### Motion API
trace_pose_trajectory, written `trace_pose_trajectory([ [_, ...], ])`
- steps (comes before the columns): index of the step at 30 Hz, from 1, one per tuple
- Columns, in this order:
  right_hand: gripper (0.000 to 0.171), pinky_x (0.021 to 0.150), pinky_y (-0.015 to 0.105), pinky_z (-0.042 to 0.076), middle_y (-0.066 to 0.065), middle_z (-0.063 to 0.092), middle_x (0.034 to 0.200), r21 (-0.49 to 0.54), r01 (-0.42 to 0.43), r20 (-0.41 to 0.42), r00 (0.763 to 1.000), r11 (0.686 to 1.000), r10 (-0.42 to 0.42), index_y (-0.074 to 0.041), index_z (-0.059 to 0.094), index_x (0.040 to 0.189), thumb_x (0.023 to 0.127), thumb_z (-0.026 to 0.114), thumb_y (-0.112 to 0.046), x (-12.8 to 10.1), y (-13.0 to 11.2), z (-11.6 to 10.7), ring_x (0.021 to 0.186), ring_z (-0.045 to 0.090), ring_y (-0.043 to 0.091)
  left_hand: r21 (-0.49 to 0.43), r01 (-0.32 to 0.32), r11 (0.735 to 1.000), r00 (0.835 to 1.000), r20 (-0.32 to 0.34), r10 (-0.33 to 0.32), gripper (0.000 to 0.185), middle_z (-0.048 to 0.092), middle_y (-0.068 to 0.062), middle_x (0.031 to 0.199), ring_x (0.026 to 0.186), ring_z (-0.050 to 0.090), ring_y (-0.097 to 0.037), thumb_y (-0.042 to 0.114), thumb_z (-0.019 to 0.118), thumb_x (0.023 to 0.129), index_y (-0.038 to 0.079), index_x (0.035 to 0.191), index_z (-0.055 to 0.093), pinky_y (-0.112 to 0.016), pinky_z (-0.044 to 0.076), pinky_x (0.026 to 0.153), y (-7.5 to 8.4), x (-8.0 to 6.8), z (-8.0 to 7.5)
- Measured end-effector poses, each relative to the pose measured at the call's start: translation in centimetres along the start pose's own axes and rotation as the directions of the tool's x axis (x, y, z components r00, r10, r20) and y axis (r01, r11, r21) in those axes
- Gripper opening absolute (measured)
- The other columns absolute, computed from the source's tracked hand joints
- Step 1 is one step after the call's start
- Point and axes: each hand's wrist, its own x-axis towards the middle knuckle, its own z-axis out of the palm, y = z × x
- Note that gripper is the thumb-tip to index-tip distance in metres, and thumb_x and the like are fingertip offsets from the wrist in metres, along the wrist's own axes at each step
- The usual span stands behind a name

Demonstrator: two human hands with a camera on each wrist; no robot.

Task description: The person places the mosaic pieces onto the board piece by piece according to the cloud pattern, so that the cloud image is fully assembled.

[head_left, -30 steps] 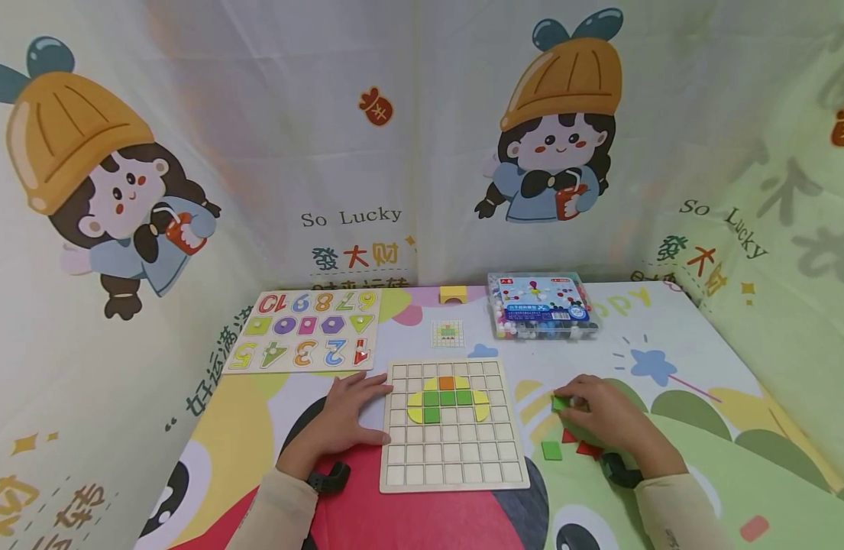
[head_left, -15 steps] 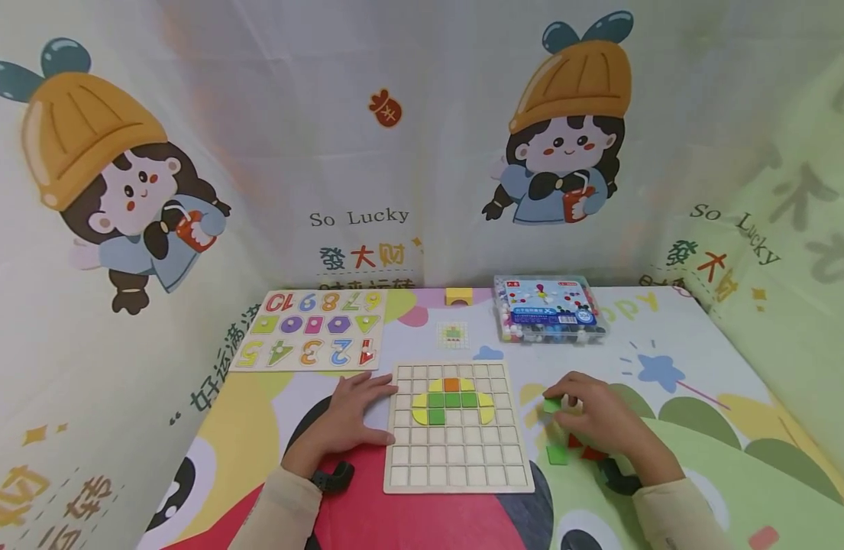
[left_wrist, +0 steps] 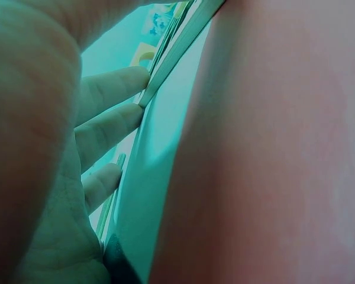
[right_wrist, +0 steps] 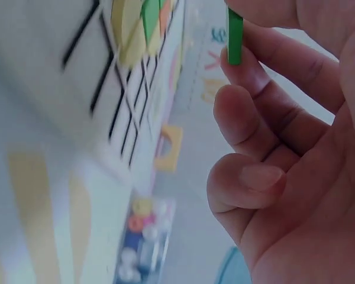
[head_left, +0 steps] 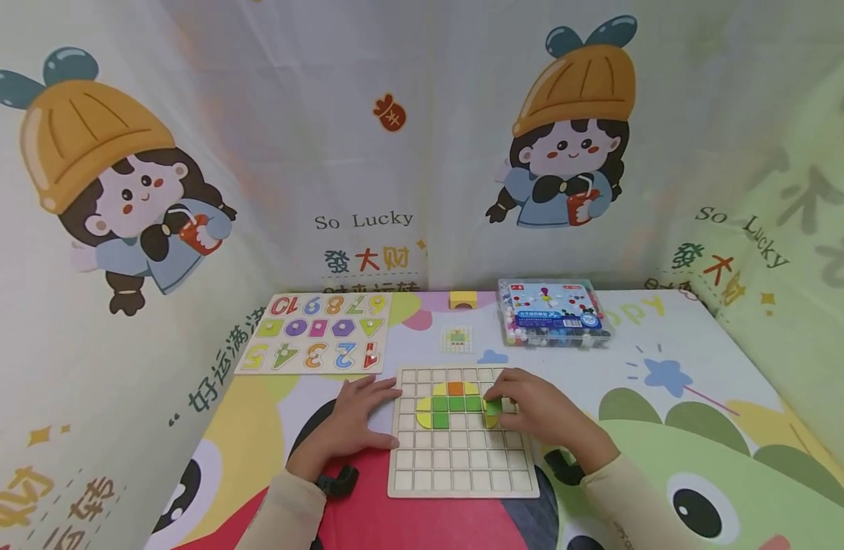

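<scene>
— Where are your hands right now?
— Your left hand [head_left: 356, 424] lies flat with its fingers straight, pressing on the mat against the left edge of the wooden grid board [head_left: 463, 477]. Your right hand [head_left: 531, 409] reaches over the board's right side, pinching a green tile [head_left: 493, 407] between thumb and fingertips.

— And where is that tile?
— It hangs over the right end of the coloured pattern [head_left: 449, 401] of yellow, green and orange pieces in the board's far rows; the right wrist view shows the green tile [right_wrist: 234, 35] held edge-on, just clear of the grid.

— What lies farther off?
— A small pattern card [head_left: 457, 339] just beyond the board, the number puzzle [head_left: 315, 342] at far left, a clear bead box [head_left: 554, 313] at far right, and a yellow block [head_left: 463, 299] by the curtain.
</scene>
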Motion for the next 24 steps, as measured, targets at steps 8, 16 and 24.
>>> trace_pose_trajectory([
  [8,0.021,0.086,0.033,0.058,-0.01,0.066,0.103,-0.006,0.002,0.027,1.0,1.0,-0.002,-0.018,0.081,0.111,0.09,0.079,-0.018,2.0,-1.7,2.3,0.096,0.062,0.008,-0.004,0.002,1.0,1.0,0.012,-0.002,0.084,0.045,0.0,0.167,0.16,0.023,-0.037,0.048,0.088,0.078,0.024,0.153,0.058,-0.072,0.005,0.129,0.1,0.1,-0.1],
  [16,0.022,0.085,0.032,0.058,-0.006,0.067,0.103,-0.022,0.043,0.02,0.999,0.999,-0.043,-0.016,0.08,0.108,0.088,0.076,-0.012,3.2,-2.4,3.8,0.096,0.062,0.008,-0.008,-0.004,1.0,1.0,0.006,0.004,0.084,0.045,0.0,0.167,0.16,0.023,-0.038,0.047,0.088,0.078,0.024,0.152,0.058,-0.072,0.004,0.129,0.2,0.2,-0.2],
  [24,0.021,0.082,0.031,0.058,-0.006,0.066,0.1,-0.051,0.054,0.035,0.998,0.997,-0.052,-0.016,0.081,0.107,0.087,0.078,-0.011,3.4,-2.2,4.6,0.093,0.062,0.008,-0.005,-0.007,1.0,1.0,0.009,0.007,0.083,0.045,-0.001,0.167,0.16,0.023,-0.038,0.047,0.087,0.078,0.023,0.152,0.058,-0.073,0.005,0.128,0.1,0.2,-0.2],
])
